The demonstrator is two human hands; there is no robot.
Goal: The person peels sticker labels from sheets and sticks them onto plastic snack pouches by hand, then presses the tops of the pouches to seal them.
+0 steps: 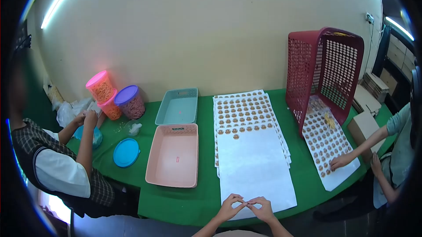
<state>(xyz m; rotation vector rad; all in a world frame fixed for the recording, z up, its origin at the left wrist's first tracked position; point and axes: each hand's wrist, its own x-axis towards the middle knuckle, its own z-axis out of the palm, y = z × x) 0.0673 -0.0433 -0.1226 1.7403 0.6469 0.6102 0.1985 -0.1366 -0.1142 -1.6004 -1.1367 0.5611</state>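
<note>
My left hand [231,206] and my right hand [260,207] meet at the fingertips over the front edge of a white sheet [257,166]. Both are pinched, and whatever lies between the fingers is too small to make out. Rows of small round brown pieces [244,109] cover the far part of the sheets, with a single one [236,136] in the nearest row. More white sheets show beneath the top one at its sides.
Left of the sheets are a pink tray [172,158], a green tray [178,107], a blue lid [126,152] and filled jars [130,103]. At the right stand a maroon basket [303,74] and a second dotted sheet [327,144]. One person works at each side.
</note>
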